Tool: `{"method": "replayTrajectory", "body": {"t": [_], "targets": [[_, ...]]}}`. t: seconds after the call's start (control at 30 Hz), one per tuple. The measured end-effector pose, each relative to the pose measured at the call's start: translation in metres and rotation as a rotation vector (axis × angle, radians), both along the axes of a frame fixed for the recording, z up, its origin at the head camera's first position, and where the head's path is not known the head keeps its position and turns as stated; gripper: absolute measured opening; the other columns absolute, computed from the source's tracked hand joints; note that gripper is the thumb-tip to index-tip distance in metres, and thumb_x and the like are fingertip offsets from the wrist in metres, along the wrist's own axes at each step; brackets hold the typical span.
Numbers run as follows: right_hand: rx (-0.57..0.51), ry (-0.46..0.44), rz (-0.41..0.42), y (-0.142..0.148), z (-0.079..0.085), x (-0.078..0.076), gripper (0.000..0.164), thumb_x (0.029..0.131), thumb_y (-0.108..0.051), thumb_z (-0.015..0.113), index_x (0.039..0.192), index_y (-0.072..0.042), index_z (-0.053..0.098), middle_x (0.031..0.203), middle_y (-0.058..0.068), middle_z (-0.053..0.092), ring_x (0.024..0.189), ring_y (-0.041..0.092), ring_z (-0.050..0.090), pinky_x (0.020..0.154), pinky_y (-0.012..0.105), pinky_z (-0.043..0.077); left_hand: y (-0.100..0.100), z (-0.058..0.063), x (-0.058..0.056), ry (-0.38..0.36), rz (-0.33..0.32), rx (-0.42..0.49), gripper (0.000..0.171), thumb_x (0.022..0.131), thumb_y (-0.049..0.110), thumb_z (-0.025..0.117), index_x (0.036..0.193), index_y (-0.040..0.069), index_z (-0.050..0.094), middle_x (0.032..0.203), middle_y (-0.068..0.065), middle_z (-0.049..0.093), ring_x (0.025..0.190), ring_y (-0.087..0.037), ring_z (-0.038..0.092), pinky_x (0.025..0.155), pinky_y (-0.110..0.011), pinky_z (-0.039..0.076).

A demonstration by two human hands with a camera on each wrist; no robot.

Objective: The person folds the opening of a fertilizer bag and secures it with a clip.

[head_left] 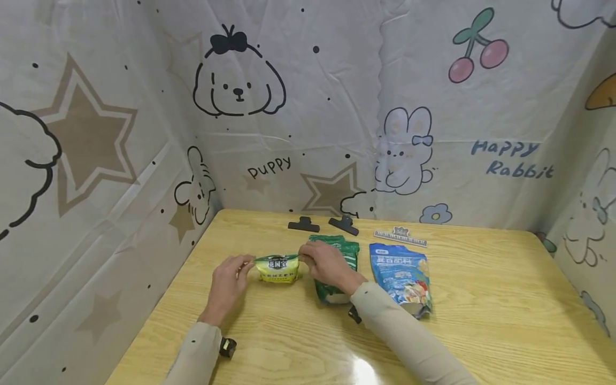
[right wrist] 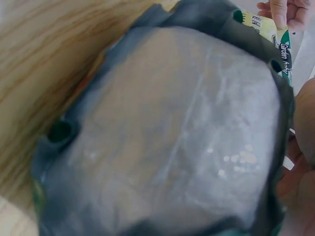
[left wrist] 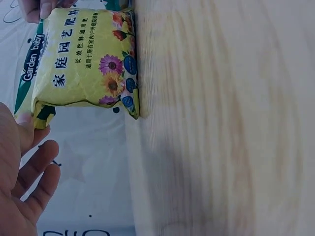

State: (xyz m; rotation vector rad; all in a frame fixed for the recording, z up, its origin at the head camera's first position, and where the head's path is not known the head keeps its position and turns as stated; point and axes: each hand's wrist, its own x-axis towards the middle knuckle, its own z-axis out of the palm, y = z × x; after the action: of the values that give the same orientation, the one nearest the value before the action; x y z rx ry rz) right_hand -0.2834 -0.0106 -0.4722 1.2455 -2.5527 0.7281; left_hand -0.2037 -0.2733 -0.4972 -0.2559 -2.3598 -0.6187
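A small yellow fertilizer bag [head_left: 279, 271] with a green top strip stands on the table between both hands. Its front carries printed flowers and the words "Garden baby" in the left wrist view. My left hand [head_left: 229, 282] pinches the top left corner between thumb and fingers. At the opposite top corner, my right hand [head_left: 328, 263] pinches the strip. Beneath the right forearm lies a green bag [head_left: 347, 255], partly covered by that hand. Its silvery bottom [right wrist: 182, 132] fills much of the right wrist view.
To the right lies a blue fertilizer bag [head_left: 397, 270]. Along the table's back are a black clip [head_left: 303, 224], another black clip [head_left: 344, 225] and a silver ruler-like clip [head_left: 400, 236]. Printed cloth [head_left: 308, 133] hangs behind and at the sides of the wooden table [head_left: 491, 310].
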Motion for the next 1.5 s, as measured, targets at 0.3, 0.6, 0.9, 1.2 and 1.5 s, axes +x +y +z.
{"method": "replayTrajectory", "body": {"t": [0.3, 0.6, 0.9, 1.2, 1.5], "targets": [[0.005, -0.076, -0.047, 0.002, 0.007, -0.002, 0.017, 0.104, -0.024, 0.059, 0.093, -0.017, 0.071, 0.083, -0.005, 0.068, 0.073, 0.008, 0.055, 0.07, 0.028, 0.049, 0.005, 0.005, -0.001, -0.285, 0.034, 0.336, 0.015, 0.098, 0.016, 0.068, 0.109, 0.008, 0.073, 0.104, -0.012, 0.077, 0.087, -0.023, 0.07, 0.075, -0.025, 0.054], [-0.019, -0.099, -0.045, 0.007, 0.011, -0.004, 0.017, 0.103, -0.024, 0.061, 0.093, -0.016, 0.073, 0.081, -0.004, 0.069, 0.067, 0.007, 0.053, 0.063, 0.026, 0.046, 0.015, 0.013, -0.003, -0.439, 0.016, 0.461, 0.019, 0.1, 0.023, 0.065, 0.115, 0.012, 0.068, 0.121, -0.009, 0.073, 0.108, -0.025, 0.069, 0.085, -0.024, 0.054], [-0.002, -0.138, -0.059, 0.008, 0.012, -0.004, 0.018, 0.103, -0.028, 0.06, 0.097, -0.017, 0.072, 0.088, -0.004, 0.072, 0.076, 0.007, 0.061, 0.07, 0.028, 0.053, 0.015, 0.009, -0.005, -0.429, 0.039, 0.459, 0.019, 0.1, 0.023, 0.066, 0.115, 0.012, 0.068, 0.11, -0.009, 0.075, 0.101, -0.023, 0.069, 0.083, -0.025, 0.052], [-0.003, -0.172, -0.066, 0.008, 0.013, -0.001, 0.02, 0.103, -0.029, 0.061, 0.112, -0.012, 0.067, 0.105, 0.005, 0.071, 0.097, 0.023, 0.068, 0.082, 0.041, 0.056, 0.018, 0.008, -0.003, -0.389, 0.042, 0.406, 0.02, 0.102, 0.022, 0.063, 0.117, 0.011, 0.07, 0.104, -0.008, 0.075, 0.099, -0.023, 0.07, 0.081, -0.029, 0.053], [-0.025, -0.156, -0.046, 0.007, 0.012, 0.002, 0.028, 0.102, -0.03, 0.062, 0.121, -0.01, 0.064, 0.122, 0.009, 0.064, 0.113, 0.029, 0.063, 0.095, 0.046, 0.054, 0.024, 0.006, -0.004, -0.301, -0.016, 0.266, 0.021, 0.099, 0.013, 0.064, 0.118, 0.005, 0.068, 0.122, -0.015, 0.07, 0.118, -0.032, 0.057, 0.103, -0.05, 0.046]]}}
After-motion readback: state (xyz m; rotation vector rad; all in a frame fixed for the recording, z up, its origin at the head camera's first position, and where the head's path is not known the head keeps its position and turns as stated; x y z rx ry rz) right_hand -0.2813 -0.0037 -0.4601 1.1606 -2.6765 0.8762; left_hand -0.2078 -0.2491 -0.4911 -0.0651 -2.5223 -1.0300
